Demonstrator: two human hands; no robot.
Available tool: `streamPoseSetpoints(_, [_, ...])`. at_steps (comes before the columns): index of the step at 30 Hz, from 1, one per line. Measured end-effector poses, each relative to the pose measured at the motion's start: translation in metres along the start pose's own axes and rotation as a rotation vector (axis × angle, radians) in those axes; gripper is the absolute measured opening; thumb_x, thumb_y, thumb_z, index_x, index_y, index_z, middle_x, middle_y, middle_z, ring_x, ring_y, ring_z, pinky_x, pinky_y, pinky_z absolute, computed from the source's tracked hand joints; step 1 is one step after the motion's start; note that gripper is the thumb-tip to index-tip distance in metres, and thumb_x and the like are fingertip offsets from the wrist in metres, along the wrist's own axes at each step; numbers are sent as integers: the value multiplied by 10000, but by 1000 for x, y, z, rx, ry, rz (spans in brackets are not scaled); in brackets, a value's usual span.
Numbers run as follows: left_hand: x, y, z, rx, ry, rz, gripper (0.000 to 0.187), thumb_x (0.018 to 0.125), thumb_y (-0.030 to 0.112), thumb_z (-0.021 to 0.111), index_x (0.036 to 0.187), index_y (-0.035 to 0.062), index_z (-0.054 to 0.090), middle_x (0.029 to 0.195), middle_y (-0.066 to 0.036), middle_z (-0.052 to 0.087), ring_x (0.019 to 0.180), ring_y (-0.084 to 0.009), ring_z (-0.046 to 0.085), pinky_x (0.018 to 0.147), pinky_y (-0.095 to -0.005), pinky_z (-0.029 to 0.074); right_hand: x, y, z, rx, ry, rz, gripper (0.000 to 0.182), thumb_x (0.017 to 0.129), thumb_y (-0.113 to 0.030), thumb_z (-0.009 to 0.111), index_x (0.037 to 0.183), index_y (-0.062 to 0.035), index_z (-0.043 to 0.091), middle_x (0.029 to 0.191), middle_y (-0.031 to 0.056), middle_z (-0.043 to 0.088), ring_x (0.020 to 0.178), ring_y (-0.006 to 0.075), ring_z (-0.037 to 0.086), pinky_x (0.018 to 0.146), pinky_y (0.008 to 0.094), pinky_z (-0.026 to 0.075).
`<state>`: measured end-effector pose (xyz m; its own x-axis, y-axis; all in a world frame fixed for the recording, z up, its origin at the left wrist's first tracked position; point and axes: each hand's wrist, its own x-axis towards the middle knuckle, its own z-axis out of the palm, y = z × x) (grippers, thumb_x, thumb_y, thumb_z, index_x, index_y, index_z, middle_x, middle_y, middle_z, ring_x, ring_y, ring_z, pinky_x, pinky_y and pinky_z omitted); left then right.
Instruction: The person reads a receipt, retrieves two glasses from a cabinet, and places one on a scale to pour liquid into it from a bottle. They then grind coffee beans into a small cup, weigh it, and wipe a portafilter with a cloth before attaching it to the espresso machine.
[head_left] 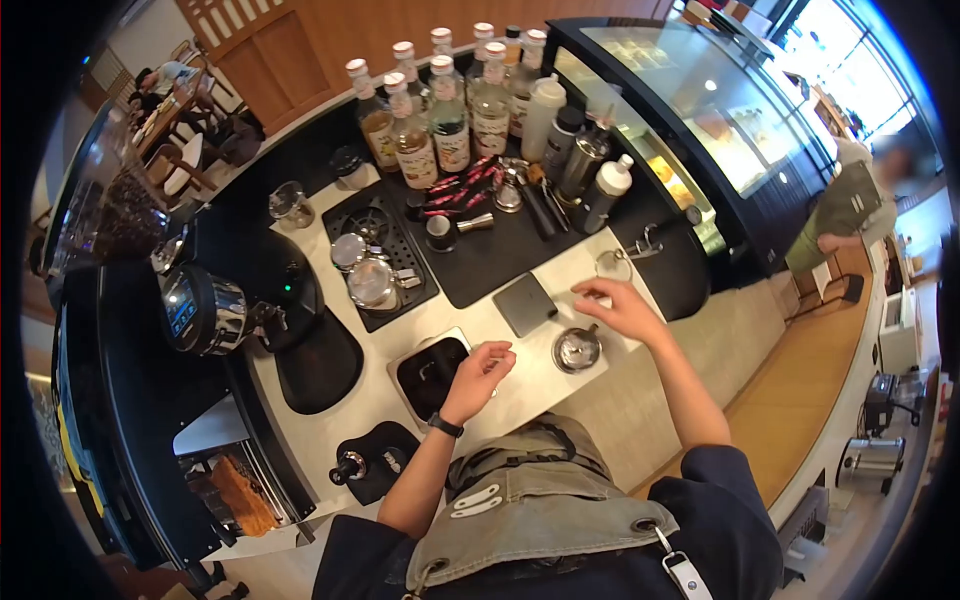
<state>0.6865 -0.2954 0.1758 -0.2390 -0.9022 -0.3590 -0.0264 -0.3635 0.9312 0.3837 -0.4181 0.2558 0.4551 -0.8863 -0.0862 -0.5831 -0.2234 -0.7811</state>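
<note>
Right hand hovers open just above the metal cup; left hand, loosely curled and empty, sits beside the knock box.

scene is evenly and brightly lit from overhead. strong daylight is admitted through the windows at upper right, where detail is blown out. glare is seen on the glass display case. heavy fisheye distortion and black vignetting are noted at the edges. shadows are kept soft.
</note>
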Motion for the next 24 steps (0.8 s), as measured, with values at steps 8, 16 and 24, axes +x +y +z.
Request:
streamPoseSetpoints(8, [26,-12,82,113,-70,21,588,1025,266,684,1468,-35,444,1422,-203,554,1108,-271,699,919,-346,586,-106,93,87,781,324,589,366,1079,-253,578,1260,59,643,990,117,718,827,185,700,745,324,587])
streamPoseSetpoints(16, [49,-38,91,123,-51,143,597,998,135,674,1509,-5,399,1447,-163,522,1046,-226,699,887,-348,582,-96,86,104,721,320,531,296,1054,-124,551,1263,78,607,1127,129,685,886,180,709,793,324,615])
streamPoseSetpoints(24, [110,48,13,663,382,619,301,937,18,598,1235,24,637,1286,-160,658,1195,-358,621,1036,-416,507,-34,77,70,921,367,441,283,1078,-97,496,1326,29,548,1141,99,679,1028,175,698,880,342,623])
